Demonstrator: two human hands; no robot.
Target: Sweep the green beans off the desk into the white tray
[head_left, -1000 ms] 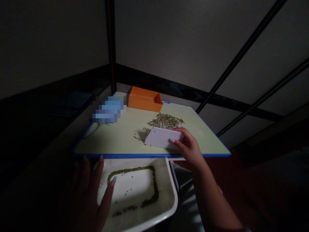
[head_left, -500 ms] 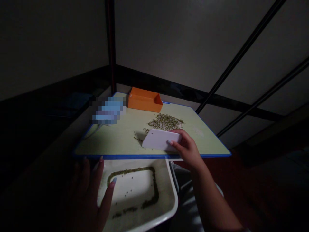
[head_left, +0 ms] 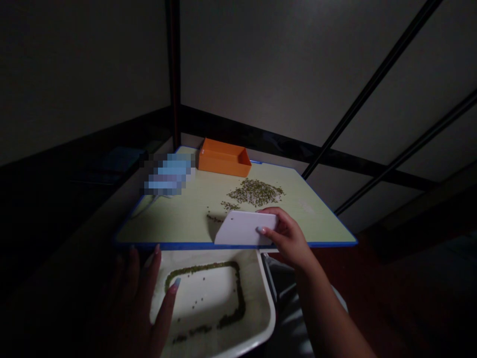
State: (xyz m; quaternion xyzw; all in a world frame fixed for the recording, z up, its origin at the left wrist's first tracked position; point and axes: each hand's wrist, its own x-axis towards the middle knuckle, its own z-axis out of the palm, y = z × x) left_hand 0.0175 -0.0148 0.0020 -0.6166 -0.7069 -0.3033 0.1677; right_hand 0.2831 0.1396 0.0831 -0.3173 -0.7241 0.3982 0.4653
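My right hand (head_left: 288, 236) grips a flat white plastic scraper (head_left: 240, 228) by its right end, thumb in front. The scraper's long edge is at the blue-edged front of the pale tabletop (head_left: 164, 221). Behind it lies a loose pile of small green beans (head_left: 257, 193), with a few stragglers to its left. Under the table's front edge sits a white tub (head_left: 266, 308), more beans gathered along the sides of its floor. At the tub's left side is my left hand (head_left: 141, 298), fingers spread, dim in shadow; whether it touches the tub I cannot tell.
An orange open box (head_left: 223, 159) stands at the back of the table. A blurred-out blue item (head_left: 169, 174) lies at the left edge, a pale cord (head_left: 149, 201) trailing from it. Walls rise close behind and to the left.
My right hand has drawn the scraper toward me, from just in front of the bean pile to the table's front edge. My left hand has stayed by the tub.
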